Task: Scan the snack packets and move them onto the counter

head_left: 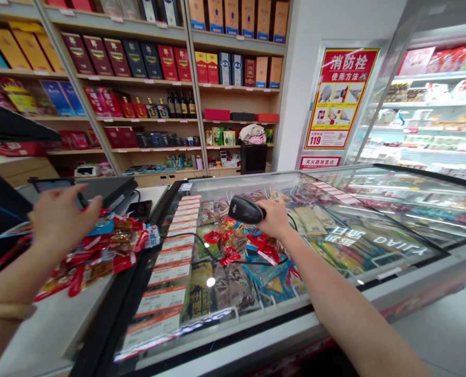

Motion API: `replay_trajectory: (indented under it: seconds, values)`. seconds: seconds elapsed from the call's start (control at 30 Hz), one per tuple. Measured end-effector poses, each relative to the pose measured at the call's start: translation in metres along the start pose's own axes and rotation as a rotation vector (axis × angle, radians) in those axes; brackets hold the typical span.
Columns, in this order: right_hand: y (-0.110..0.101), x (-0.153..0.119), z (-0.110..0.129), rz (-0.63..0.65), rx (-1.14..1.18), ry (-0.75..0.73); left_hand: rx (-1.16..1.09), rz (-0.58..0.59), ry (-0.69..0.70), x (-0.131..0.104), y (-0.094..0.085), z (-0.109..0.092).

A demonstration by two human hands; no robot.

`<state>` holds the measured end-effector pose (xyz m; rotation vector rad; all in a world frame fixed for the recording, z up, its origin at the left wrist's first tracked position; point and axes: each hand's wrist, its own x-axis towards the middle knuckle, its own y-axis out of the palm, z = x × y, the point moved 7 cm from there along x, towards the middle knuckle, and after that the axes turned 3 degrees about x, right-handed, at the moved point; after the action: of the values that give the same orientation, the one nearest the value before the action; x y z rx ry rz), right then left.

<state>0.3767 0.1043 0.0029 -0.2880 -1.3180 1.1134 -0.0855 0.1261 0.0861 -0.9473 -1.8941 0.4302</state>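
Note:
My right hand (275,217) is wrapped round the handle of a black barcode scanner (245,209), whose head points left. The scanner is above the glass lid of a chest freezer (217,335). Several red-wrapped snack packets (233,243) lie on the glass just below it, with a black cable (196,236) running among them. My left hand (62,217) hovers at the left over a heap of red and brown snack packets (117,243) on the white counter. Its fingers are apart, with nothing visible between them.
A dark phone (139,209) lies on the counter beside a black device (117,191). A person's dark sleeve (13,123) reaches in at the left. Shelves of boxed bottles (139,60) stand behind, and a lit display fridge (433,115) is at the right.

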Motion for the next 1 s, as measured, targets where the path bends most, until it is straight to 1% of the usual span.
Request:
replay_trajectory:
  seconds: [0.03, 0.07, 0.1, 0.17, 0.2, 0.27, 0.3, 0.37, 0.43, 0.53, 0.63, 0.73, 0.8, 0.83, 0.93, 1.0]
  values:
    - [-0.001, 0.000, -0.001, -0.008, -0.002, 0.008, 0.062, -0.021, 0.058, -0.011, 0.010, -0.022]
    - [-0.001, 0.000, -0.002, -0.015, -0.003, 0.012, 0.065, 0.022, 0.115, -0.023, 0.026, -0.043]
    - [-0.001, 0.001, -0.002, -0.021, -0.003, 0.014, 0.035, 0.095, 0.144, -0.035, 0.046, -0.061]
    - [-0.001, 0.001, -0.003, -0.024, -0.006, 0.017, -0.036, 0.361, 0.203, -0.064, 0.093, -0.092]
    - [-0.001, 0.001, -0.003, -0.021, -0.009, 0.017, -0.063, 0.445, 0.243, -0.079, 0.112, -0.106]
    - [0.000, 0.001, -0.001, -0.007, -0.015, 0.016, -0.097, 0.557, 0.352, -0.108, 0.140, -0.129]
    - [0.000, 0.001, 0.000, 0.002, -0.018, 0.015, -0.089, 0.589, 0.390, -0.120, 0.150, -0.136]
    - [0.001, 0.001, 0.002, 0.024, -0.021, 0.009, -0.050, 0.646, 0.439, -0.140, 0.164, -0.145]
    - [0.001, 0.001, 0.005, 0.043, -0.019, 0.003, 0.008, 0.682, 0.459, -0.152, 0.172, -0.148]
    - [0.003, 0.000, 0.007, 0.053, -0.016, 0.001, 0.117, 0.686, 0.449, -0.157, 0.178, -0.148]
    - [0.005, -0.001, 0.006, 0.059, -0.028, 0.013, 0.178, 0.616, 0.416, -0.152, 0.178, -0.146]
    - [0.005, -0.001, 0.004, 0.065, -0.043, 0.035, 0.096, 0.496, 0.316, -0.141, 0.172, -0.136]
    - [0.004, -0.001, 0.003, 0.058, -0.047, 0.051, -0.030, 0.419, 0.178, -0.132, 0.165, -0.122]
    - [0.003, -0.001, 0.003, 0.052, -0.048, 0.056, -0.127, 0.392, 0.092, -0.128, 0.162, -0.113]
    - [0.000, -0.001, 0.003, 0.033, -0.047, 0.051, -0.563, 0.358, -0.221, -0.123, 0.159, -0.092]
    - [-0.002, -0.001, 0.005, 0.027, -0.047, 0.029, -0.857, 0.350, -0.403, -0.123, 0.158, -0.086]
